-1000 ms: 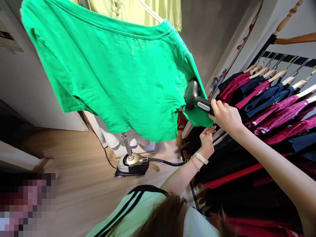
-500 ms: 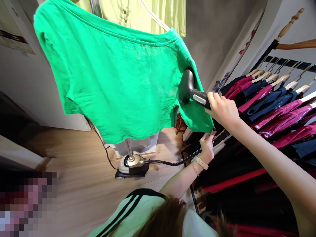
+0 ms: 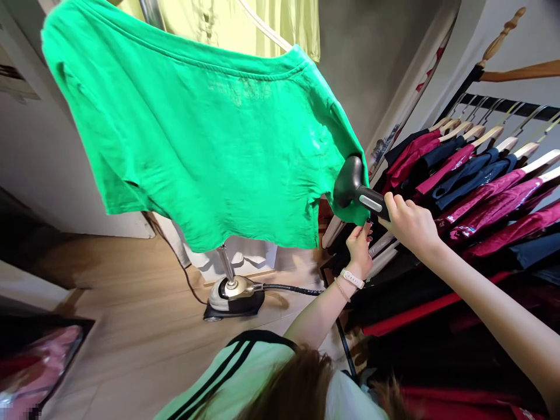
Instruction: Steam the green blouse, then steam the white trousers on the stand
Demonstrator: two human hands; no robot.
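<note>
A bright green T-shirt (image 3: 196,134) hangs spread out in front of me, its lower hem towards the floor. My right hand (image 3: 411,224) is shut around the black handle of a garment steamer head (image 3: 352,182), and the head's dark plate presses against the shirt's lower right side. My left hand (image 3: 359,251), with a pale wristband, is just below, its fingertips pinching the shirt's hem near that corner. A black hose (image 3: 293,289) runs from the steamer base (image 3: 234,294) on the floor and disappears behind my left wrist.
A rack of dark blue and crimson garments on wooden hangers (image 3: 476,175) stands close on the right. A pale yellow-green garment (image 3: 227,23) hangs behind the shirt. Below lies a wooden floor (image 3: 140,291). A blurred pink object (image 3: 39,361) sits at bottom left.
Since half a second ago, the steamer head and my right hand have moved down and to the right along the shirt. My left hand has shifted slightly left, and the shirt has swung a little left.
</note>
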